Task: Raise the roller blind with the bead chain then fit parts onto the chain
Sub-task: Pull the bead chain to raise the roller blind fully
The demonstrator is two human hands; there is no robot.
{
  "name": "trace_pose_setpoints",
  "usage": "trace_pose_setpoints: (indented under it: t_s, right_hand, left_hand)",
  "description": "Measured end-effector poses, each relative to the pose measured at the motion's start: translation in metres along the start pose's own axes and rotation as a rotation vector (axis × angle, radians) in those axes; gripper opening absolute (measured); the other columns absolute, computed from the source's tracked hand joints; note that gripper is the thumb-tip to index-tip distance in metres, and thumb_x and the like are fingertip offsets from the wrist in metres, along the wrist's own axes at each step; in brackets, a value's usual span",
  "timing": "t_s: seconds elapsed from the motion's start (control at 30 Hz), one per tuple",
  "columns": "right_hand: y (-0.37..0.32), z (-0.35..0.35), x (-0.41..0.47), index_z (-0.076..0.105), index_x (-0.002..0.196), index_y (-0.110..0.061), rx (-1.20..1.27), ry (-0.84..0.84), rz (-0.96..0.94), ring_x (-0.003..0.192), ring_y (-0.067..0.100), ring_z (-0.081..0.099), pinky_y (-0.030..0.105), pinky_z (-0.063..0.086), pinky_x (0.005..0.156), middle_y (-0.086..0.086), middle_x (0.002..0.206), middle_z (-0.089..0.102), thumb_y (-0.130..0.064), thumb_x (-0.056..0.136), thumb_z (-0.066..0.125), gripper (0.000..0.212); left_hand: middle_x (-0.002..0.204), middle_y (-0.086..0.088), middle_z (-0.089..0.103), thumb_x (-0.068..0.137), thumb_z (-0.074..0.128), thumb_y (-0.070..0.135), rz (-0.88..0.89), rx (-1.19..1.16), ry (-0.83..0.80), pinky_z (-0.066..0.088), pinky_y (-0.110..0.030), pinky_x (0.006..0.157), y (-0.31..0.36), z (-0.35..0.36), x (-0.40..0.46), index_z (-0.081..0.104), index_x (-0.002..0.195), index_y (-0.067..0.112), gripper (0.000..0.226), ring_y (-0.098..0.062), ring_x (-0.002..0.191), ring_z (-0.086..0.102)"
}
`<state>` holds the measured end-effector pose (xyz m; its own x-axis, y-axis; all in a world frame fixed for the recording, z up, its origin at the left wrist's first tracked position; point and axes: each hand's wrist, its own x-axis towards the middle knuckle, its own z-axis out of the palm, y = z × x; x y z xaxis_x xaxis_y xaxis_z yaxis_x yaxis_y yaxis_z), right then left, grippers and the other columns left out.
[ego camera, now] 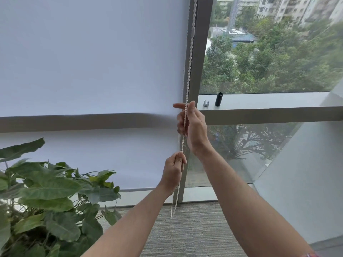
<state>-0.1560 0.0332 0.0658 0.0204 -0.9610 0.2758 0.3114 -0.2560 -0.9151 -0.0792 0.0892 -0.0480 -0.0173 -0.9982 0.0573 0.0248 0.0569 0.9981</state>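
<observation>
Floor-to-ceiling glazing with grey metal framing point(201, 52) fills your view, with trees and apartment blocks outside on the right. Your white plastic bead chain point(189, 58) hangs in front of the vertical grey mullion, just beside the right edge of the white fabric roller blind point(89, 56). An elongated white connector piece point(193, 31) sits on the chain high up. The blind's bottom rail point(144, 190) is down near the floor, so the blind covers almost the whole left pane.

Your right hand point(193, 125) is the upper one, level with the horizontal grey window ledge point(269, 100). Its thumb and forefinger pinch the front strand, the remaining fingers loosely curled behind it. Your left hand point(173, 170) is lower, closed in a fist-like grip with thumb and forefinger pressed on the same chain. The strand between your two hands runs straight and taut. Below your left hand the chain drops as a slack loop whose bottom point(172, 214) hangs just above the grey striped carpet point(194, 234).

On the ledge, to the right of the mullion, two parts stand apart from the chain: a small silver metal clip-like piece point(206, 103) and, just beside it, an upright black cylindrical part point(218, 99). Neither touches the other.

A large green leafy potted plant point(46, 197) occupies the lower left, well clear of your hands.
</observation>
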Motion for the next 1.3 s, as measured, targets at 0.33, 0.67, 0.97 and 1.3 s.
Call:
trace_pose_setpoints:
  t_s: [0.33,0.67,0.97,1.3]
  right_hand:
    - [0.024,0.002,-0.018,0.041,0.050,-0.029,-0.352,0.244,-0.194,0.042,0.010,0.034,0.027,0.028,0.047,-0.012,0.043,0.038,-0.057,0.099,0.033,0.058]
    - [0.101,-0.045,-0.061,0.046,0.045,-0.035,-0.506,0.225,0.000,0.042,0.003,0.037,0.020,0.030,0.048,-0.013,0.042,0.042,-0.036,0.105,0.035,0.061]
    - [0.111,-0.033,-0.064,0.063,0.057,-0.026,-0.456,0.177,0.056,0.049,0.008,0.052,0.027,0.045,0.054,-0.011,0.049,0.054,-0.043,0.104,0.034,0.057]
    - [0.126,-0.035,-0.093,0.046,0.048,-0.027,-0.437,0.095,0.194,0.045,0.006,0.036,0.028,0.031,0.051,-0.010,0.046,0.041,-0.049,0.099,0.034,0.057]
  left_hand:
    - [0.055,0.001,0.033,0.103,0.038,0.016,-0.075,0.032,-0.033,0.021,-0.034,0.049,-0.022,0.008,-0.008,0.050,0.068,0.019,0.037,-0.011,0.049,0.027]
    - [0.062,0.006,0.057,0.095,0.046,0.033,-0.246,0.224,-0.155,0.040,-0.026,0.059,-0.076,-0.018,-0.041,0.066,0.080,0.010,0.034,-0.012,0.059,0.050]
    - [0.094,-0.008,0.073,0.095,0.042,0.044,0.036,-0.122,0.032,0.053,-0.031,0.078,0.022,-0.010,0.017,0.070,0.106,0.016,0.041,-0.022,0.091,0.068]
    - [0.046,0.013,0.037,0.101,0.040,0.029,0.195,-0.149,0.057,0.027,-0.017,0.043,0.070,0.009,0.027,0.056,0.061,0.027,0.043,-0.005,0.043,0.030]
